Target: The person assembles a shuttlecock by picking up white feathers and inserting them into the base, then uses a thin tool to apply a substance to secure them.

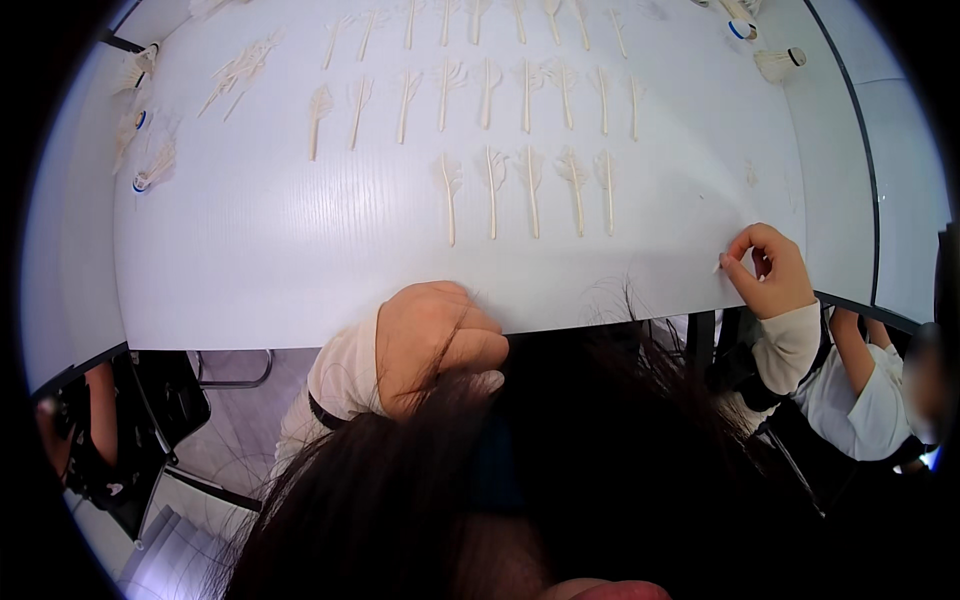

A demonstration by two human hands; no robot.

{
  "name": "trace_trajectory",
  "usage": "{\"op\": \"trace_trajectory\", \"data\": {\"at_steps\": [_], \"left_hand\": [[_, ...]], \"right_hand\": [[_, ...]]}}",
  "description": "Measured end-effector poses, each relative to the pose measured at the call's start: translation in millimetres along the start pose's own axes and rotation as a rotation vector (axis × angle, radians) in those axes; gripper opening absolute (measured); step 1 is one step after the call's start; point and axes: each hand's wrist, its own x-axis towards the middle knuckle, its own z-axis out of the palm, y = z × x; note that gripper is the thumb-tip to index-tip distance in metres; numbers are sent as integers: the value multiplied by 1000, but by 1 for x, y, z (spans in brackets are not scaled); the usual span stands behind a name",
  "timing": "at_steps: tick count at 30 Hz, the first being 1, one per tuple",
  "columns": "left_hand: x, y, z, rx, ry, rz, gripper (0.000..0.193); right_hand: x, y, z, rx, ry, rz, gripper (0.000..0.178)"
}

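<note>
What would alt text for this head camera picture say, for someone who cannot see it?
Seen from above, a person's right hand pinches something small and pale at the near edge of a white table, while the left hand is curled at that edge. Rows of thin cream feathers lie on the table, and white feather shuttlecocks sit at its corners.

**Around the white tabletop**

Shuttlecocks [780, 63] sit at two o'clock on the tabletop [250, 260]; more [140, 125] line its ten o'clock edge. A black chair [160, 420] stands at eight o'clock, another person's white sleeve [860, 395] at four o'clock.
</note>
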Motion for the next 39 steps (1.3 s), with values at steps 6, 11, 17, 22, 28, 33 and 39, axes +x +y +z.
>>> {"op": "trace_trajectory", "data": {"at_steps": [6, 11, 17, 22, 28, 33, 39], "left_hand": [[-2, -1, -2, -11, 9, -17, 15], [3, 6, -10, -9, -55, -72, 15], [-3, -1, -2, 3, 19, -25, 15], [-5, 0, 4, 19, 54, -2, 15], [-3, -1, 0, 5, 51, 11, 12], [-6, 5, 6, 54, 50, -171, 44], [-7, 3, 7, 52, 48, -152, 36]], "right_hand": [[-1, -21, 12, 34, -104, -143, 8], [8, -45, 24, 86, -184, -309, 14], [20, -60, 38, 58, -120, -436, 19], [32, -58, 44, 98, -96, -484, 23], [44, -60, 51, 147, -49, -452, 22], [50, -64, 54, 180, -58, -428, 21], [50, -62, 55, 169, -4, -462, 19]]}}
